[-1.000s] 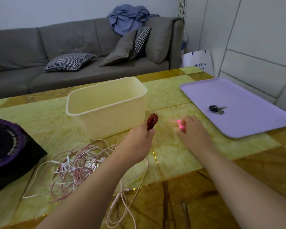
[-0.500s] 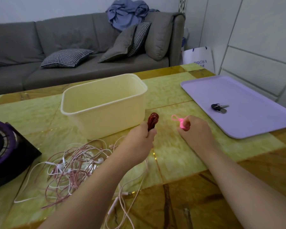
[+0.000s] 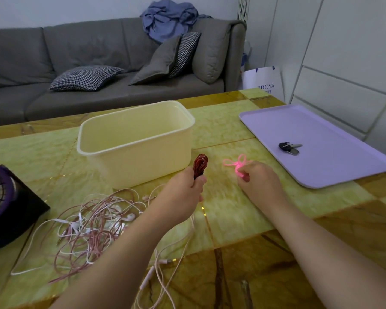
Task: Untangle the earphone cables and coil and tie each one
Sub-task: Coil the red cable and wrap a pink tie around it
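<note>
My left hand (image 3: 183, 192) grips a coiled dark red braided cable (image 3: 200, 165), whose loop end sticks up above the fist. My right hand (image 3: 257, 182) pinches a bright pink tie (image 3: 237, 163), its loops showing above the fingers. The two hands hover above the table, a short gap apart. A tangle of pink and white earphone cables (image 3: 91, 226) lies on the table at the lower left, partly hidden under my left forearm.
A cream plastic tub (image 3: 134, 148) stands just behind my left hand. A lilac tray (image 3: 334, 168) with a key bunch (image 3: 289, 147) lies at the right. A black and purple device (image 3: 5, 204) sits at the left edge. A grey sofa runs along the back.
My right hand has lifted from the table with the pink tie, and more of its loops now show. The left hand still holds the red coil, hardly moved.
</note>
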